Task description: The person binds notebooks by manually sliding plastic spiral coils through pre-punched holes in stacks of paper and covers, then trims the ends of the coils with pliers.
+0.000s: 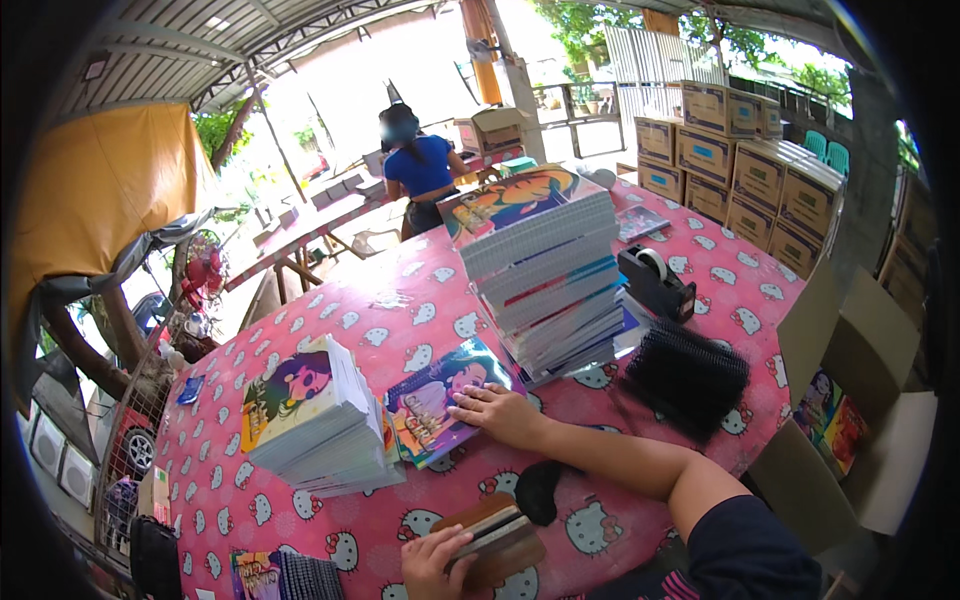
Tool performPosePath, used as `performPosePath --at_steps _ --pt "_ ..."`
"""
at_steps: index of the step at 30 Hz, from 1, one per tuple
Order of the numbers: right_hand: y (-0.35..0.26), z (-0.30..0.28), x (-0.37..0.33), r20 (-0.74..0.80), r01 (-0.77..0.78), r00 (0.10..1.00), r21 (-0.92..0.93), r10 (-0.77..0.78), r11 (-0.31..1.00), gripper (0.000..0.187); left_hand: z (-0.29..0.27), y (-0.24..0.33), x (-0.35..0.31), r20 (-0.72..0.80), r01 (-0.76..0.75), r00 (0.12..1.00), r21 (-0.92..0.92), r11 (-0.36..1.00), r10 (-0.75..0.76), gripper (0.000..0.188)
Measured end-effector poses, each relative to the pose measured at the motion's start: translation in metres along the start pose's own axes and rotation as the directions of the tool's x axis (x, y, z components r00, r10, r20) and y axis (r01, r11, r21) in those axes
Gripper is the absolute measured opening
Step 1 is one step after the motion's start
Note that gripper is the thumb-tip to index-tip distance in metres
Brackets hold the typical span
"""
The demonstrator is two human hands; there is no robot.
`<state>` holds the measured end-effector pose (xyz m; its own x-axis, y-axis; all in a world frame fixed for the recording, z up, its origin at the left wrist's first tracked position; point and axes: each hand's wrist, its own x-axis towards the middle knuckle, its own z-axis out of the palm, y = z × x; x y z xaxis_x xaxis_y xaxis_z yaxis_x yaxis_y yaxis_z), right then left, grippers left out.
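My right hand (pixel 498 412) lies flat with its fingers stretched out on a colourful coil-bound book (pixel 430 425). At the table's near edge, my left hand (pixel 436 562) curls its fingers over a brown wooden block with a pale strip (pixel 495 540). A small black object (pixel 538 492) touches the far side of that block; its kind I cannot make out. Left of the book stands a stack of similar illustrated books (pixel 335 430). Just beyond it rises a taller, uneven stack of books (pixel 550 270).
Black binding coils (pixel 690 375) and a black tape dispenser (pixel 657 283) sit to the right. An open carton (pixel 905 450) holding books stands beside the pink patterned table (pixel 390 330). More bound books (pixel 285 577) lie near left. A person (pixel 425 165) works beyond; stacked cartons (pixel 745 165) stand behind.
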<state>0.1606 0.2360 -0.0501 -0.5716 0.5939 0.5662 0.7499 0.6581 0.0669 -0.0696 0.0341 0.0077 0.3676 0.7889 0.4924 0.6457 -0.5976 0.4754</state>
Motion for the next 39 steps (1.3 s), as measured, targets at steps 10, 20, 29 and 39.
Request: performPosePath --at_steps 10,20,29,39 --pt "0.003 -0.003 -0.005 0.08 -0.118 0.988 -0.139 0.13 0.983 0.045 -0.016 -0.004 0.003 -0.268 0.061 0.952 -0.304 0.951 -0.147 0.036" --pt "-0.02 -0.096 0.007 -0.11 -0.135 0.982 0.161 0.154 0.978 0.037 -0.052 -0.013 -0.01 0.045 0.138 0.899 -0.973 0.184 -0.436 0.049" --pt "-0.118 -0.138 -0.067 0.01 0.089 0.995 0.267 -0.095 0.96 0.051 -0.035 -0.014 -0.013 0.054 0.219 0.811 -0.951 0.217 -0.583 0.029" --pt "-0.09 -0.112 -0.104 0.271 -0.282 0.804 0.957 0.53 -0.061 0.034 -0.063 0.001 0.032 -0.086 0.012 0.992 -0.661 0.75 -0.092 0.018"
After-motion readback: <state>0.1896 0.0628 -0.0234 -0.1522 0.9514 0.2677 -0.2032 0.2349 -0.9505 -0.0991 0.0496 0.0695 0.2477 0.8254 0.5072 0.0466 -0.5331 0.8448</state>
